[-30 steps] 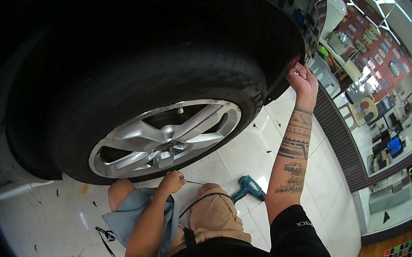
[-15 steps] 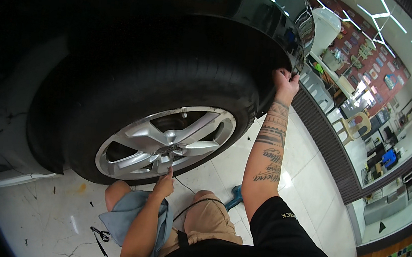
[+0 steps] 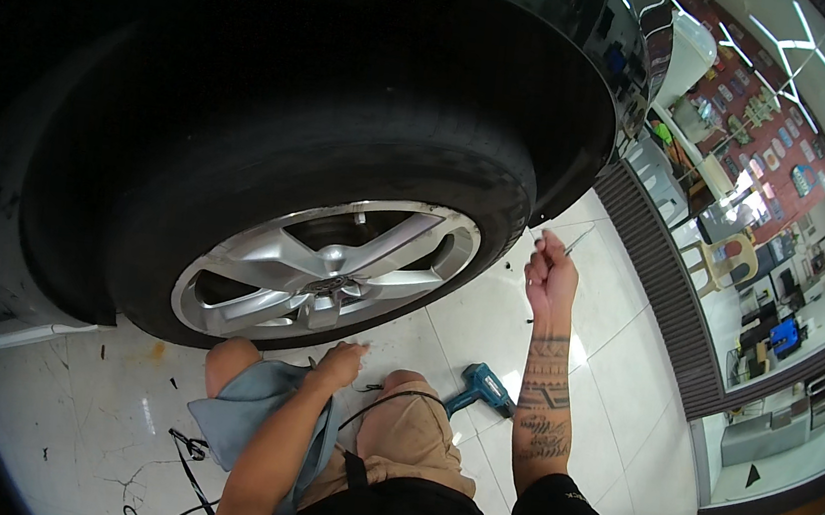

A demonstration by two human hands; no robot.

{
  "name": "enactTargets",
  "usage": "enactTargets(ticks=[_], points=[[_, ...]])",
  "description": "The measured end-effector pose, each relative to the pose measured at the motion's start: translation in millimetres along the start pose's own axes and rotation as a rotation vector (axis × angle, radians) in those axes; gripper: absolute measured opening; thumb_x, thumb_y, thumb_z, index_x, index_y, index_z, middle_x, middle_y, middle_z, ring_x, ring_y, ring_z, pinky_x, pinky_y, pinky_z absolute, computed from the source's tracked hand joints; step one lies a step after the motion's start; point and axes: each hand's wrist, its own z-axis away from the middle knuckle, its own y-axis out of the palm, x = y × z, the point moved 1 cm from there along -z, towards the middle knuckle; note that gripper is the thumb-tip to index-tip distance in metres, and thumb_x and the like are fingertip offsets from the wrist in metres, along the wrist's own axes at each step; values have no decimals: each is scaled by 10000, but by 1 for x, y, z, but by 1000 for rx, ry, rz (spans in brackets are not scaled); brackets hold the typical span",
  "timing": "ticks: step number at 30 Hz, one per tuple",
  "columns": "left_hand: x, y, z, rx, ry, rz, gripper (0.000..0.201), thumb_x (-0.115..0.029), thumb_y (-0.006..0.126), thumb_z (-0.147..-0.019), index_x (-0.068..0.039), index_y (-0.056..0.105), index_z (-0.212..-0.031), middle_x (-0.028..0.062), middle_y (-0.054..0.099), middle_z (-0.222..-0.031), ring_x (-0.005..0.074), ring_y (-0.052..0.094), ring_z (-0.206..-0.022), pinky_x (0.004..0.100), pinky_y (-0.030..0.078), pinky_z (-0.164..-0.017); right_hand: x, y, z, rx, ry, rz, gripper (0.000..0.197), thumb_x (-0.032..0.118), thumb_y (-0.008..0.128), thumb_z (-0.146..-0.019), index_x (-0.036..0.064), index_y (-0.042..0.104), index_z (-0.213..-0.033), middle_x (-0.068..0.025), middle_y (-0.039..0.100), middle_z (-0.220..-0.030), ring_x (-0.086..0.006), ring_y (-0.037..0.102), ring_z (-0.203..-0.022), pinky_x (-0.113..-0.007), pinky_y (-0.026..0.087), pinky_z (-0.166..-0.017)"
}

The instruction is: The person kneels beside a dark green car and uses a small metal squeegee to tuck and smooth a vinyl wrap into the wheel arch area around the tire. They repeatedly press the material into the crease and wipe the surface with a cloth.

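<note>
A dark car's front wheel, with a black tire (image 3: 422, 163) and silver spoked rim (image 3: 282, 259), fills the middle of the view. My right hand (image 3: 554, 272) is closed on a thin pointed silver tool (image 3: 579, 241), just below the front end of the wheel arch (image 3: 587, 175). The tool's exact kind is too small to tell. Just under the rim, above my knees, my left hand (image 3: 341, 363) has its fingers curled together. Whatever it may hold cannot be made out. A blue-grey cloth (image 3: 260, 413) lies over my left thigh.
On the tiled floor (image 3: 621, 380), right of my knee, lies a teal heat gun (image 3: 482, 390). A black cable (image 3: 196, 481) lies at lower left; another crosses my right thigh. A dark ribbed ledge (image 3: 667, 279) borders a glass-fronted room with a beige chair (image 3: 727, 260).
My right hand has come down from the wheel arch edge, and the silver tool now shows in it. The left hand has dropped away from the rim, its fingers curled. The heat gun shows more fully.
</note>
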Motion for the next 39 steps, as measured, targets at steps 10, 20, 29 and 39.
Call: enactTargets(ticks=[10,20,29,39], points=[[-263,-150,-70,-341,534,379,167,-132,603,-872,29,639,-850,217,620,-760,247,647,-694,361,485,-646,-44,-116,78,-132,177,724,256,289,662,-868,76,623,-731,48,461,-536,-48,349,-438,-227,246,-411],[-374,-218,-174,-872,592,1202,249,-67,689,-855,96,604,-1023,103,656,-962,122,616,-872,224,478,-821,-9,-196,120,-257,233,646,249,266,642,-886,70,588,-742,50,482,-578,-32,381,-473,-202,269,-427],[-380,-211,-198,-1189,677,1153,184,-65,746,-804,31,609,-881,50,635,-821,94,564,-734,233,462,-701,-4,-243,142,-352,276,530,211,239,611,-912,60,601,-800,51,476,-569,-28,334,-421,-194,228,-381],[-365,-239,-211,-781,1022,1146,264,46,700,-791,1,612,-1036,49,634,-1010,128,596,-915,253,455,-853,-7,-255,149,-370,273,531,245,284,642,-888,67,607,-782,38,489,-593,-25,354,-442,-193,248,-396]])
